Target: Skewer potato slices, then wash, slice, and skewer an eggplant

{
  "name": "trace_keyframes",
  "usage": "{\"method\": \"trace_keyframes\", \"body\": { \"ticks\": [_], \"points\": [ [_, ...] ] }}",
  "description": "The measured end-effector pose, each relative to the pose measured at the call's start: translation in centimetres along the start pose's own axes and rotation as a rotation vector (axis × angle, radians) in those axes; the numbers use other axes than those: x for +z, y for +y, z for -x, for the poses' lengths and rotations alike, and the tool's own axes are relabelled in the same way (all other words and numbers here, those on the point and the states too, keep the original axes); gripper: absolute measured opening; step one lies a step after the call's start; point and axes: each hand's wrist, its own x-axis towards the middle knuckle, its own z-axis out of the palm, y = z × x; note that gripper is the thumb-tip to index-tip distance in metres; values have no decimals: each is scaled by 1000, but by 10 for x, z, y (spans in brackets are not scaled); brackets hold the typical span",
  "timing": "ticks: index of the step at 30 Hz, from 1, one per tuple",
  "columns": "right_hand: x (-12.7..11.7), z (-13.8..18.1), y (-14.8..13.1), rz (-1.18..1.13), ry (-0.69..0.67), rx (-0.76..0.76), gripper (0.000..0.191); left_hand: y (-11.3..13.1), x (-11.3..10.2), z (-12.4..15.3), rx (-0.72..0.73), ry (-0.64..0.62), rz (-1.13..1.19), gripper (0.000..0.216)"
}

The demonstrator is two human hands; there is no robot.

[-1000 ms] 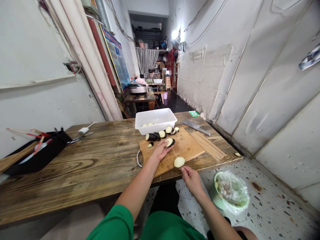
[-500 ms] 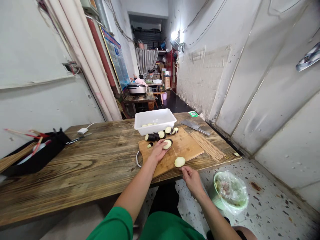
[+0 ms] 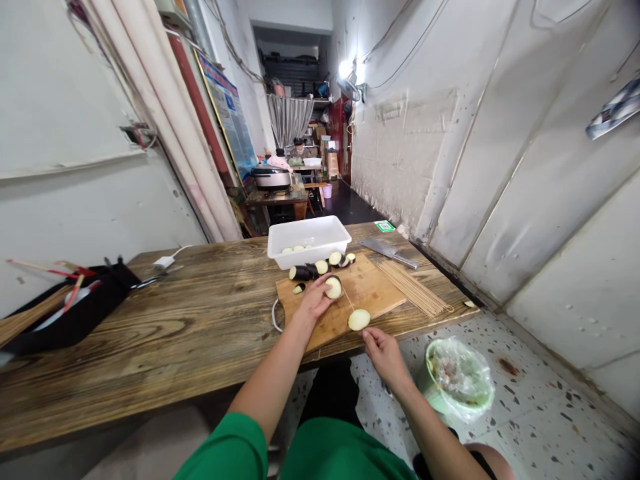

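My left hand (image 3: pixel 316 297) is closed around a thick eggplant piece (image 3: pixel 333 288), its pale cut face turned toward my right side. A thin wooden skewer (image 3: pixel 349 299) runs from near that piece through a pale eggplant slice (image 3: pixel 359 320). My right hand (image 3: pixel 383 350) pinches the skewer's near end, just below the slice; the fingertips cover that end. Both hands are over the near part of the wooden cutting board (image 3: pixel 375 293). Several dark-skinned eggplant pieces (image 3: pixel 301 273) lie along the board's far edge, and a small end piece (image 3: pixel 299 288) sits left of my left hand.
Behind the board stands a white plastic tub (image 3: pixel 310 233) with several slices inside. A cleaver (image 3: pixel 385 251) and a bundle of skewers (image 3: pixel 415 288) lie to the right. A lined waste bin (image 3: pixel 457 380) is on the floor. A black holder (image 3: pixel 70 300) stands at far left. A person sits farther back.
The eggplant piece in my left hand has turned slightly, showing its cut face more fully. My right hand keeps its pinch on the skewer. The whole view has shifted a little.
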Motion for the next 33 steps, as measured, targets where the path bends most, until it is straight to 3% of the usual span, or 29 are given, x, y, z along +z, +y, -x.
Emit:
{"method": "trace_keyframes", "body": {
  "ticks": [4, 10, 13, 19, 25, 30, 33],
  "points": [
    [1, -1, 0, -66, 12, 19, 42, 3, -3, -8, 20, 73, -40, 34],
    [-1, -2, -7, -412, 82, 261, 51, 4, 2, -9, 49, 137, -83, 32],
    [-2, -1, -11, -496, 91, 303, 54, 3, 7, -2, 8, 130, -68, 36],
    [3, 1, -9, -428, 80, 250, 55, -7, 8, 9, -8, 69, -39, 54],
    [-1, 1, -1, -317, 68, 195, 53, -4, 5, 5, 72, 78, -149, 36],
    [-6, 3, -2, -193, -14, 86, 45, 10, 7, 10, -100, -29, -12, 23],
    [-4, 6, -4, -125, -51, 40, 40, 8, 8, 15, -93, -73, 24, 20]
  ]
}}
